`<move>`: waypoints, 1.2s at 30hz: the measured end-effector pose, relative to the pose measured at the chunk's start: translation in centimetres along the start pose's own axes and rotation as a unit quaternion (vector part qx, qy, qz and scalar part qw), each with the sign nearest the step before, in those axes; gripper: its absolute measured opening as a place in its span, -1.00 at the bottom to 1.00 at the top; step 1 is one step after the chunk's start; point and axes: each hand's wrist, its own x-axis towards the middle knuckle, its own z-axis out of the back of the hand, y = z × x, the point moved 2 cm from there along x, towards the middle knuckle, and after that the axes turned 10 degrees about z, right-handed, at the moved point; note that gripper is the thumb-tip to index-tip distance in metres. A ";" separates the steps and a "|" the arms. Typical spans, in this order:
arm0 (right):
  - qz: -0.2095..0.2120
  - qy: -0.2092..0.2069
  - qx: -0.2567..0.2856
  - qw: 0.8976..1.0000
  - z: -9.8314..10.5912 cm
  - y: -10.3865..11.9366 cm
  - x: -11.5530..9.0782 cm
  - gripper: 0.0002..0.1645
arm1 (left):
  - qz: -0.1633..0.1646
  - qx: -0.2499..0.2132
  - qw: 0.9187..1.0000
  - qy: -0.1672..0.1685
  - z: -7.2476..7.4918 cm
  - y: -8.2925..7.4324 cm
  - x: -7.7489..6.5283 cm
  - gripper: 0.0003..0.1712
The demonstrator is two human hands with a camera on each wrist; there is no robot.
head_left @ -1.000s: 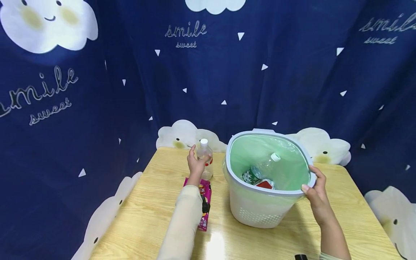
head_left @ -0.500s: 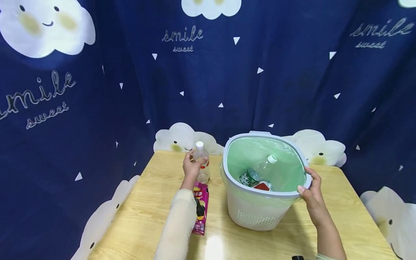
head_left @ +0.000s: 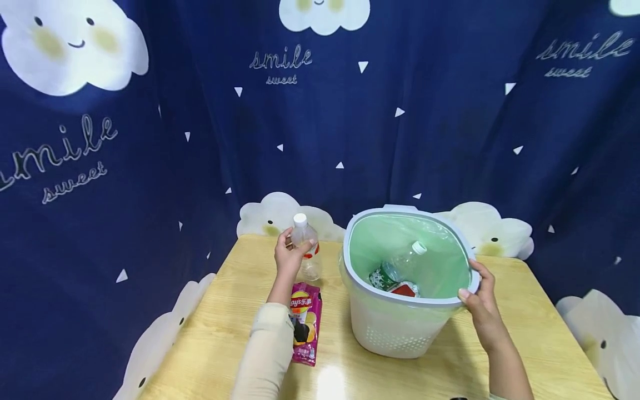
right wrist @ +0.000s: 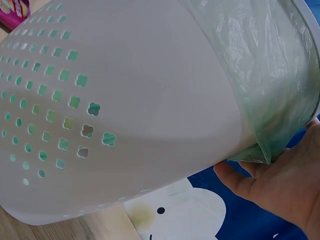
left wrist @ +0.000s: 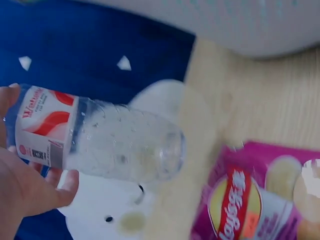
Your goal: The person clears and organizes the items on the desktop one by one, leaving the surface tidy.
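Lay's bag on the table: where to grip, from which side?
Probably the long right edge of the Lay's bag, pinched from above on the bin side. It lies flat, so an edge likely beats the broad face; that edge is exposed with bare table toward the bin, while the left sleeve covers part of the left edge in the head view.

The left bottle (left wrist: 125,142) is clear, shiny plastic, dimpled along its body; the bin (right wrist: 160,85) is smooth, matt plastic — its liner (head_left: 395,230) thin, crinkled, glossy film. The packet (head_left: 312,303) looks glossy, the tabletop (head_left: 235,294) wood-grained with a sheen — the far curtain (head_left: 325,122) matt cloth.
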 end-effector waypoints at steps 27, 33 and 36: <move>0.000 -0.004 0.020 1.000 0.1 -0.5 -0.2 -0.27 | -0.032 -0.023 0.998 0.042 1.7 -9.4 -10.9 -0.26; -0.005 -0.007 0.014 1.000 0.1 -0.4 -0.1 -0.27 | -0.069 -0.041 0.995 0.061 1.6 -9.4 -10.8 -0.29; -0.004 -0.005 0.019 1.000 0.0 -0.2 0.0 -0.26 | -0.086 -0.042 0.993 0.065 1.6 -9.1 -10.6 -0.29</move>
